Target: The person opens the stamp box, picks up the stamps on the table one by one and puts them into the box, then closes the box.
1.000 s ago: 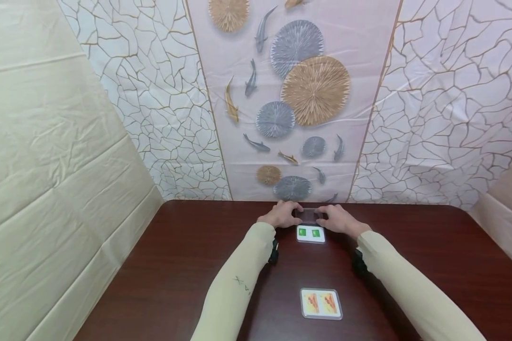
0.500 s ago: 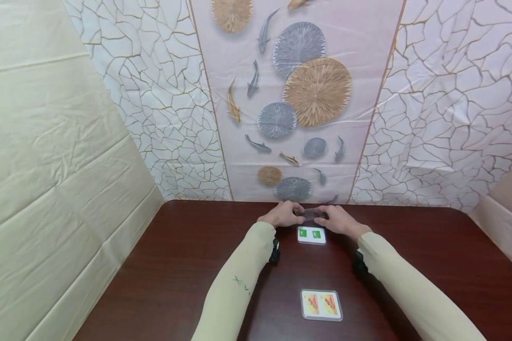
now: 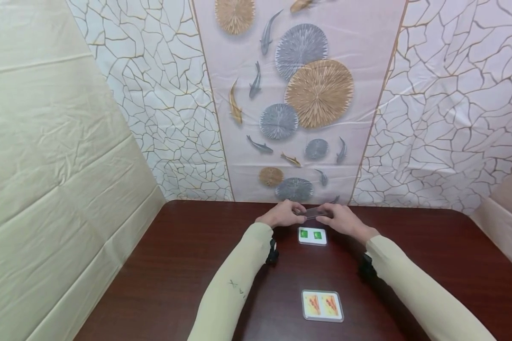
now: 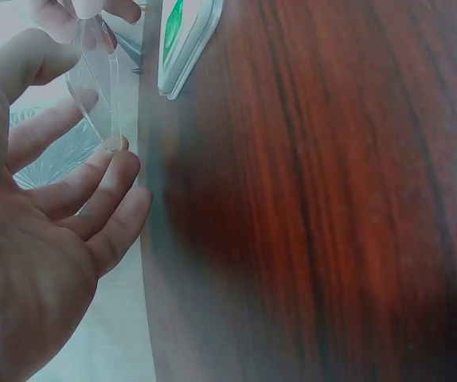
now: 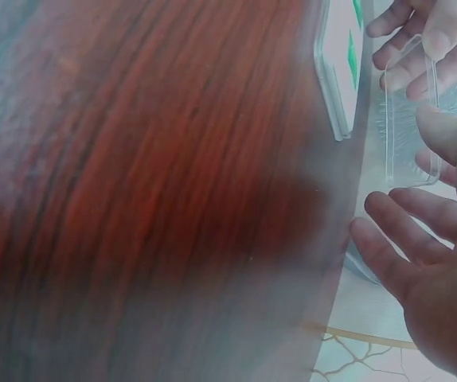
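Note:
Between both hands is a clear plastic frame or cover (image 3: 314, 213), thin-walled and see-through, held up off the table near its far edge. My left hand (image 3: 283, 214) pinches its left end with thumb and fingertips. The opposite end is held by my right hand (image 3: 345, 220), its thumb and index finger (image 5: 419, 208) at the rim. In the wrist views the cover (image 4: 95, 83) looks tilted. Just in front of the hands lies a white card with two green pictures (image 3: 312, 236) in a clear case, flat on the table.
Closer to me, a clear-cased card with two orange pictures (image 3: 322, 305) lies on the dark reddish wooden table (image 3: 175, 284). Patterned cloth (image 3: 277, 156) hangs behind the table's far edge, and plain cream cloth (image 3: 68, 213) hangs at the left.
The clear cover has risen slightly and tilted more between my hands, opening a gap from the green-picture card. Both cards stay in place; the head view has shifted a little.

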`<action>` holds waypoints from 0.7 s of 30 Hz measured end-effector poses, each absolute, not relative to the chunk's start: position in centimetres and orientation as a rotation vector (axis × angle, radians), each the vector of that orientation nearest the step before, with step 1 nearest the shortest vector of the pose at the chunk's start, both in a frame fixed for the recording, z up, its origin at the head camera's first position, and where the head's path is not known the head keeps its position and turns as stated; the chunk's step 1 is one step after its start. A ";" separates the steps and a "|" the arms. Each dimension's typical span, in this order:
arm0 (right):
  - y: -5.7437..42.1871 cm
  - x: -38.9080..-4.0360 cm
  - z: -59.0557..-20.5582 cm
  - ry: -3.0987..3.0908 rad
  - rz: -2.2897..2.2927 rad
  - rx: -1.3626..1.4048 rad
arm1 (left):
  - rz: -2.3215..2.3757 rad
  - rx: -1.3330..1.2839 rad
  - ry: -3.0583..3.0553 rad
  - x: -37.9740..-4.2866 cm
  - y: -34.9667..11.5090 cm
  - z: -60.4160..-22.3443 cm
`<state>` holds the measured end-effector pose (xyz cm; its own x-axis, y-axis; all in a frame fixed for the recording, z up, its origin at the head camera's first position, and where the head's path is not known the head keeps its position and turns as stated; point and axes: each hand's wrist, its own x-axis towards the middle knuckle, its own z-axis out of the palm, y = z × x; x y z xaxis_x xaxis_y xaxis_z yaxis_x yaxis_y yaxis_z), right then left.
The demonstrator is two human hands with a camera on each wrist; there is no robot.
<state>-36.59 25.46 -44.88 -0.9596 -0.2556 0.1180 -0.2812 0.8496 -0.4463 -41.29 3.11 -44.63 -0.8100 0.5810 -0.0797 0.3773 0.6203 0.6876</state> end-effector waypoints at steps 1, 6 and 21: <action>25.5 -36.5 -44.8 -2.955 0.729 0.439 | 0.993 0.779 2.546 -41.2 3.0 -44.5; 25.6 -35.6 -44.5 -2.888 0.757 0.467 | 0.994 0.819 2.532 -40.8 2.8 -44.3; 26.4 -34.3 -43.3 -2.912 0.761 0.526 | 0.919 0.920 2.566 -39.8 2.5 -44.1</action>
